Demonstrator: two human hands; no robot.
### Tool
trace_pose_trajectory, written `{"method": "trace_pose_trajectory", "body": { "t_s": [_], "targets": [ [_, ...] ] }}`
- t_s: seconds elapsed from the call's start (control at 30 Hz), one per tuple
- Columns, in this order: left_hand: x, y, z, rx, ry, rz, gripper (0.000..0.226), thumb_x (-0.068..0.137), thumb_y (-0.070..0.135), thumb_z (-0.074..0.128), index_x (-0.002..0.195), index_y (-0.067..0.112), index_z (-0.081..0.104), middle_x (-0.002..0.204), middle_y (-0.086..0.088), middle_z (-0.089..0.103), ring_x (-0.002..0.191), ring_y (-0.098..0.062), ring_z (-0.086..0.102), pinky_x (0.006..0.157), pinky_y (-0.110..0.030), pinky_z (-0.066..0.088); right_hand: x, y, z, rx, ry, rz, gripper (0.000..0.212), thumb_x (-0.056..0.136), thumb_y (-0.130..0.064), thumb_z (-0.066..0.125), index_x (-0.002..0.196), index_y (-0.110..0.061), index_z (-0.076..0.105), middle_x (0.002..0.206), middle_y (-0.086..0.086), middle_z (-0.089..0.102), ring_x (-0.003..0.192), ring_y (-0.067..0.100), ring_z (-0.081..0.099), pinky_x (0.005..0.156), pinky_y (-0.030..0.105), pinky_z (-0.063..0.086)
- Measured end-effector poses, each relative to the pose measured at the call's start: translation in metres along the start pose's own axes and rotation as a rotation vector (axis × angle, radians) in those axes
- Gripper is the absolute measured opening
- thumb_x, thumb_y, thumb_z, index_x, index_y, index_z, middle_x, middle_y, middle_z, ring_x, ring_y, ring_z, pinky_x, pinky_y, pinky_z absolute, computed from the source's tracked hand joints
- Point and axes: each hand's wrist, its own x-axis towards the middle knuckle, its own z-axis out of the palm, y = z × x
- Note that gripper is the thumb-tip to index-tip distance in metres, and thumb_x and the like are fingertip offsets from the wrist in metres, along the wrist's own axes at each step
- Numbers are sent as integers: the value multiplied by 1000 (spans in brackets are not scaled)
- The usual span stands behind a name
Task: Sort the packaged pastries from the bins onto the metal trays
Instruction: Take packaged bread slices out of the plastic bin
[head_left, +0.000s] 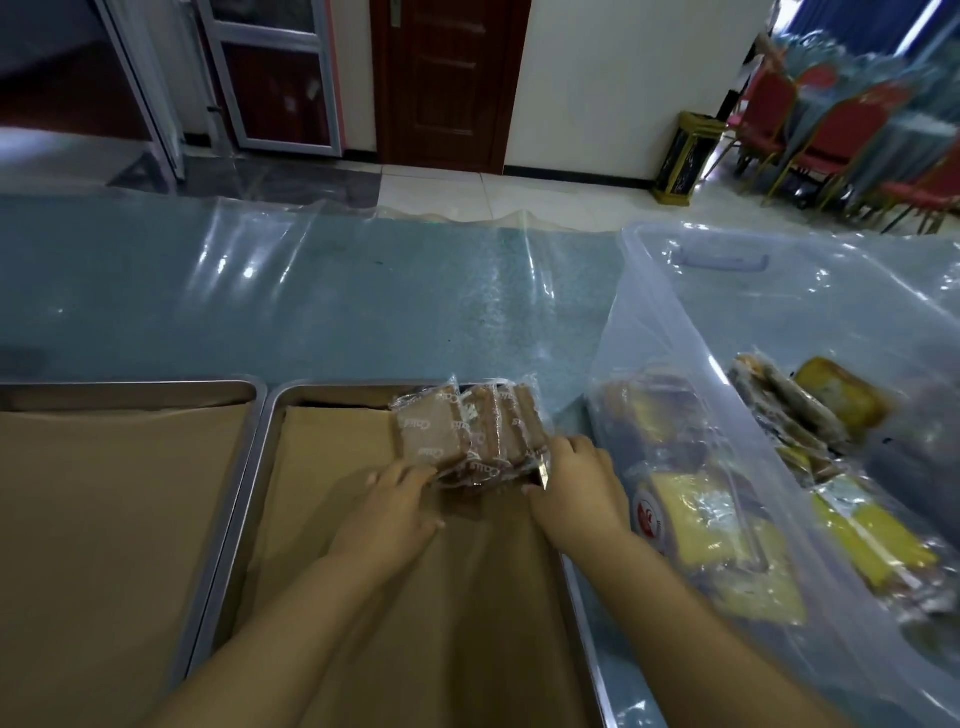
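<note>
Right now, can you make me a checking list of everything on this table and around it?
Surface: table under a shiny clear plastic cover.
Job's things: brown packaged pastries bunched at the far right corner of the right tray, which is lined with brown paper; left tray has paper only; clear bin on the right holds yellow and brown packs.
Clutter: nothing seen.
Grippers: left hand and right hand both touch the pastry bunch; the grip is not clear.
Cables: nothing seen.
Surroundings: dark wooden door, glass door, red chairs, black and gold floor bin.
</note>
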Motion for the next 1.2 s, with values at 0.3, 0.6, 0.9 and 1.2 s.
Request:
{"method": "trace_pose_trajectory", "body": {
  "t_s": [0.3,0.6,0.9,1.2],
  "targets": [
    [-68,29,-68,21,38,35,33,80,46,64,110,35,56,112,11,59,95,-9,55,76,-27,47,-69,-31,-75,-137,-144,-203,19,83,-24,57,101,-17,57,96,4,62,83,25,60,66,32,48],
    [-100,130,-146,17,199,282,23,71,53,66,89,42,57,82,25,59,77,5,57,72,-32,52,-125,-8,-180,31,-9,-333,37,85,-40,62,119,-34,51,112,-7,61,95,14,59,83,37,52],
    [-105,258,-146,45,223,460,36,69,59,51,93,35,62,78,25,59,73,3,60,69,-29,54,-125,115,-250,221,48,-308,38,78,-44,68,113,-37,55,100,-17,63,83,2,61,67,25,55],
    [-31,367,-65,297,20,408,27,81,55,58,97,34,57,87,16,60,80,-6,54,58,-26,42,-47,254,-260,-155,-138,-229,52,77,-51,68,121,-27,52,108,-7,62,88,12,55,64,23,40]
  ]
}}
